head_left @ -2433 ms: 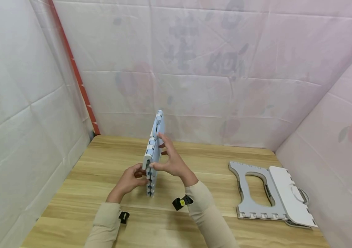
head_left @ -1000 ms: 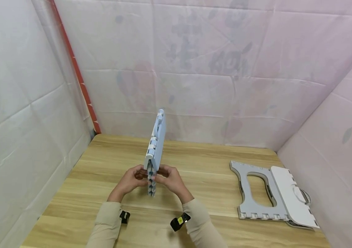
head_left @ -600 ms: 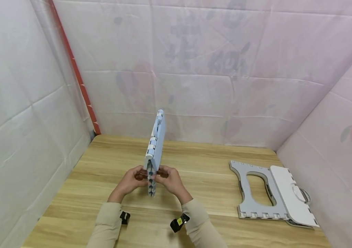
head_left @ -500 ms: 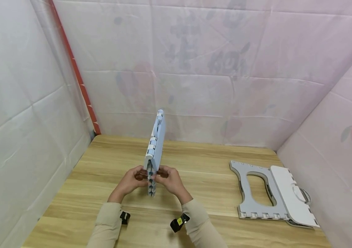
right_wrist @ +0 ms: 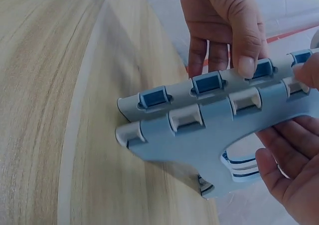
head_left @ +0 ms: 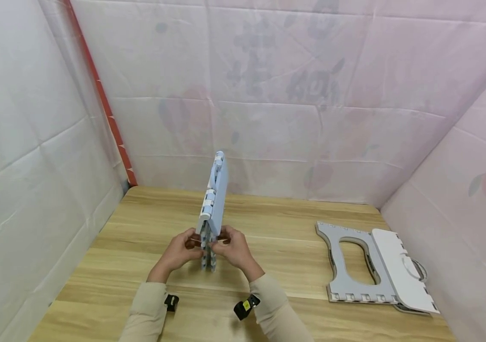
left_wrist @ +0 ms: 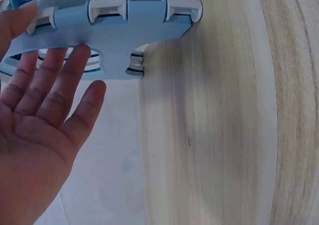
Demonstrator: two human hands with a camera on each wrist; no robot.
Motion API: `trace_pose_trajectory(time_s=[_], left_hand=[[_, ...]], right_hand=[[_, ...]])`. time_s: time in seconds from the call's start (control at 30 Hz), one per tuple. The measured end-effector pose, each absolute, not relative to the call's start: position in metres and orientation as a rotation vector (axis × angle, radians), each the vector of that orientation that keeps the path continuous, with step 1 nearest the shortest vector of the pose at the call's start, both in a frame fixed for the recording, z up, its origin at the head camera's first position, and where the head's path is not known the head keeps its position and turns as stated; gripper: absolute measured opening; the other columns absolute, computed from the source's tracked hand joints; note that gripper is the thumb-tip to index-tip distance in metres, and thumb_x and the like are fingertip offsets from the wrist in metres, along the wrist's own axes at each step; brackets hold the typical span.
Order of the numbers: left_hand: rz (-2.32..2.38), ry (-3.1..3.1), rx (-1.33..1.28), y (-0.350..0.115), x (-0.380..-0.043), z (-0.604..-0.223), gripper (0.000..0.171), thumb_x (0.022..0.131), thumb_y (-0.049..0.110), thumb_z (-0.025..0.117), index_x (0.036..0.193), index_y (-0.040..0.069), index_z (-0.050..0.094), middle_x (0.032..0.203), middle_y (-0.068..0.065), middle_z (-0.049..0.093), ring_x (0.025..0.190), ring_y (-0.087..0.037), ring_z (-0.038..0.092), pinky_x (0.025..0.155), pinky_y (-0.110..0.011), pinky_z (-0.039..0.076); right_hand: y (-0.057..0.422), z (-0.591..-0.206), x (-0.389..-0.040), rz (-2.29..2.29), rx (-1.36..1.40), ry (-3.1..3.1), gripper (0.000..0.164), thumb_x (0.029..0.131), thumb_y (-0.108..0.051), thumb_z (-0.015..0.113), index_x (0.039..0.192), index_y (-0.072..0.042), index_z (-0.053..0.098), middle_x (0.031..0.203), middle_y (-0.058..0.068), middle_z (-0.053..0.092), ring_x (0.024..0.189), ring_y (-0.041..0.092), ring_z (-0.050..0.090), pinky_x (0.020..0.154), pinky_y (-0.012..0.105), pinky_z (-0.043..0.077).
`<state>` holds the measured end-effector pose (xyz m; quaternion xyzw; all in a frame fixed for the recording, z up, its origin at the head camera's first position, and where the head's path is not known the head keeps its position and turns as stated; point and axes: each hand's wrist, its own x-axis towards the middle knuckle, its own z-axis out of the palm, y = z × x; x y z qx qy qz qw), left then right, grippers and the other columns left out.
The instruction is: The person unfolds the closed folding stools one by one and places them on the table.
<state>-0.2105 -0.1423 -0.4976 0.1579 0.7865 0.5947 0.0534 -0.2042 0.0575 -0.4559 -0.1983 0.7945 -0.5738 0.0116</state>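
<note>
A light-blue folding step stool (head_left: 221, 199) stands upright, edge-on, near the middle of the table, its hinged seat folded down at the top. A narrow gap shows between its two leg panels. My left hand (head_left: 178, 251) holds the left leg panel, thumb on the near hinged edge. My right hand (head_left: 237, 249) holds the right leg panel the same way. In the right wrist view, the right fingers (right_wrist: 286, 145) reach in at the cutout of the blue panel (right_wrist: 169, 147). Several left fingers (left_wrist: 62, 93) lie at the other panel's cutout in the left wrist view.
A second folding stool, with grey legs (head_left: 345, 289) and a white seat (head_left: 401, 270), lies flat at the right of the wooden table (head_left: 268, 218). Pale plastic sheeting (head_left: 268, 128) encloses the table at the back and both sides.
The right hand has come down from the stool's upper side to its right leg panel. Since half a second ago the two leg panels have parted slightly at the near edge.
</note>
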Motion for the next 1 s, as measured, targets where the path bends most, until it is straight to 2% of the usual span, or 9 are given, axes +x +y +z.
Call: trace_pose_trajectory(time_s=[0.17,0.37,0.53,0.73,1.0], left_hand=[[1.819,2.438,0.515,-0.141,-0.210,-0.501,0.046,0.080,0.003,0.070,0.122,0.004,0.053,0.108,-0.013,0.059,0.092,-0.028,0.059,0.073,-0.036,0.050],[1.801,2.572,0.506,-0.140,-0.210,-0.501,0.040,0.079,0.001,0.067,0.115,0.006,0.053,0.105,-0.012,0.060,0.091,-0.027,0.060,0.076,-0.039,0.048],[1.778,2.645,0.485,-0.140,-0.210,-0.503,0.035,0.077,0.002,0.065,0.110,0.006,0.054,0.100,-0.012,0.060,0.089,-0.026,0.060,0.078,-0.041,0.048],[1.790,2.680,0.456,-0.140,-0.210,-0.504,0.033,0.076,0.001,0.065,0.107,0.006,0.054,0.095,-0.009,0.060,0.086,-0.023,0.059,0.075,-0.040,0.047],[1.813,2.703,0.400,-0.145,-0.208,-0.505,0.035,0.075,-0.002,0.066,0.107,0.004,0.054,0.095,-0.011,0.060,0.086,-0.025,0.059,0.075,-0.040,0.048]], right_hand=[[0.059,-0.471,-0.212,-1.776,-0.570,2.553,0.040,0.073,-0.002,0.069,0.111,0.003,0.056,0.098,0.011,0.061,0.093,0.030,0.056,0.076,0.042,0.047],[0.061,-0.474,-0.216,-1.791,-0.560,2.531,0.039,0.073,-0.007,0.069,0.109,0.000,0.055,0.099,0.011,0.060,0.093,0.027,0.056,0.073,0.035,0.047],[0.061,-0.476,-0.219,-1.744,-0.526,2.554,0.039,0.074,-0.005,0.070,0.109,0.000,0.054,0.098,0.008,0.059,0.092,0.024,0.055,0.072,0.034,0.046],[0.065,-0.453,-0.208,-1.731,-0.572,2.527,0.038,0.073,0.001,0.068,0.107,0.006,0.053,0.096,0.013,0.060,0.094,0.034,0.055,0.071,0.038,0.045],[0.067,-0.436,-0.198,-1.705,-0.617,2.547,0.036,0.072,0.002,0.064,0.107,0.008,0.055,0.100,0.018,0.062,0.094,0.035,0.056,0.072,0.037,0.045]])
